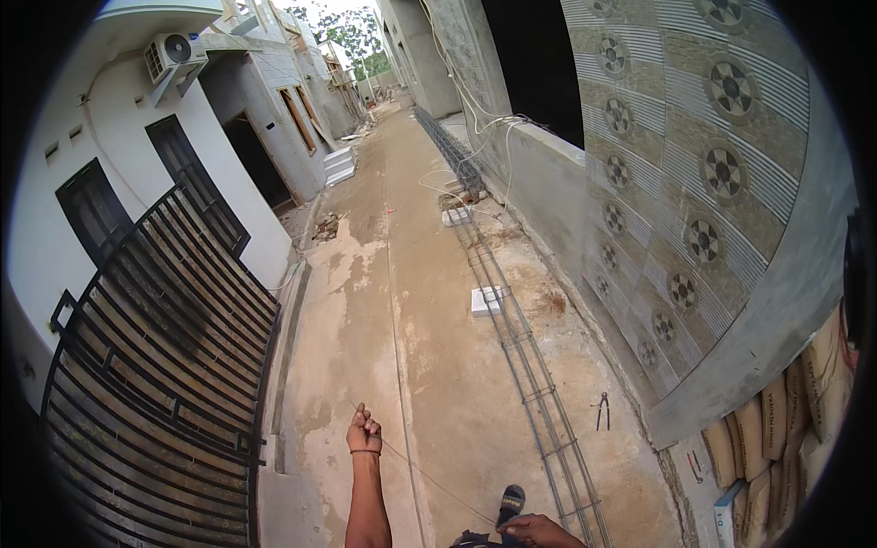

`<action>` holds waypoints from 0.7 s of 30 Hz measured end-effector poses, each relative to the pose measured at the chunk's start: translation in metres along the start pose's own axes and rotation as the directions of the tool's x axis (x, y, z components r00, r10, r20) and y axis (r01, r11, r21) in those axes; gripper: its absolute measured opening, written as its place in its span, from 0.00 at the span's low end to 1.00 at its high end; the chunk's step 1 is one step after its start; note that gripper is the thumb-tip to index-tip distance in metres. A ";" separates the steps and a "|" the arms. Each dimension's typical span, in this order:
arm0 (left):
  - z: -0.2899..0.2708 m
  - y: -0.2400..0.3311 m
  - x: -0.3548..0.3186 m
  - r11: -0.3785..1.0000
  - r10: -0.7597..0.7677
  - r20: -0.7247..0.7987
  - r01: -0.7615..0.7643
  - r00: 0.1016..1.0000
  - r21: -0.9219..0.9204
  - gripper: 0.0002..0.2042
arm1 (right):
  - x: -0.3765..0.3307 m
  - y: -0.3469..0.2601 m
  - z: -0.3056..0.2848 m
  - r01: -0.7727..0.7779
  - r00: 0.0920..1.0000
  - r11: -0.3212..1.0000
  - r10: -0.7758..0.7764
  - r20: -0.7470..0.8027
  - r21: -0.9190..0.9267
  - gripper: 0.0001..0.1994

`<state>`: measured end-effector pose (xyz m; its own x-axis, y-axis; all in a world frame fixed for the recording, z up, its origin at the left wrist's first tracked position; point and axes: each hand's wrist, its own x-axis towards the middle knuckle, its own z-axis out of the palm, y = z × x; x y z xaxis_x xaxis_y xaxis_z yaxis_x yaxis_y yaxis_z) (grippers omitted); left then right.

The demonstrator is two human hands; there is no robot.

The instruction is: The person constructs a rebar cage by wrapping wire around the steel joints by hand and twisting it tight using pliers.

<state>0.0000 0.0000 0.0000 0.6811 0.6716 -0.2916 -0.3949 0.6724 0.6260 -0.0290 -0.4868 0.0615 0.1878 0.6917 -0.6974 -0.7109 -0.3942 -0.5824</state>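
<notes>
Left hand (364, 431) stretched out ahead on a bare forearm, closed in a fist around a thin wire (429, 475), thumb side up, a band at the wrist. Wire running taut from that fist, slanting back and to the right across the concrete toward the right hand (541, 530) at the bottom edge of the view. Right hand low and close to the body, fingers curled, knuckles showing; grip on the wire's near end hidden, so cannot tell whether clamped on it. Hands well apart, joined only by the line of wire. Just beside the right hand, a foot in a dark sandal (511, 503). To the right of both hands, a long rebar cage (528, 365) lying flat on the ground, running away up the alley, resting partway on a white block (487, 300). Near the cage's right side, a pair of pincers (602, 411) lying on the concrete. Further right, stacked cement bags (776, 429) under a grey wall faced with patterned tiles (703, 173). To the left, a black metal gate (164, 347) with slatted bars, in front of a white house carrying an air-conditioner unit (174, 55) high on its wall. Narrow concrete alley (384, 274) stretching ahead between buildings.
</notes>
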 end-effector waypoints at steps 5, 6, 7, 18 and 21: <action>0.171 -0.057 0.033 0.995 0.040 0.072 -0.047 0.997 0.092 0.13 | -0.004 -0.007 -0.081 0.139 0.972 0.990 -0.135 -0.194 0.011 0.19; 0.200 -0.058 0.053 0.957 0.142 0.151 -0.175 0.978 0.231 0.11 | -0.024 -0.065 -0.043 0.232 0.948 0.956 -0.180 -0.263 0.182 0.13; 0.218 -0.067 0.059 0.890 0.221 0.227 -0.291 0.949 0.351 0.11 | -0.024 -0.069 -0.036 0.217 0.949 0.954 -0.157 -0.273 0.207 0.13; 0.370 -0.165 0.136 0.845 -0.263 0.454 -0.024 0.851 0.535 0.15 | 0.027 -0.078 -0.013 0.535 0.664 0.781 -0.152 -0.732 0.323 0.10; 0.382 -0.171 0.173 0.847 -0.340 0.522 0.014 0.782 0.531 0.15 | 0.039 -0.111 0.001 0.575 0.532 0.797 -0.194 -0.824 0.184 0.09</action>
<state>0.4210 -0.1172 0.1187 0.9889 0.1341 -0.0634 0.0023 0.4137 0.9104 0.0563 -0.4157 0.0996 0.7964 -0.0545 -0.6023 -0.5831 0.1950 -0.7887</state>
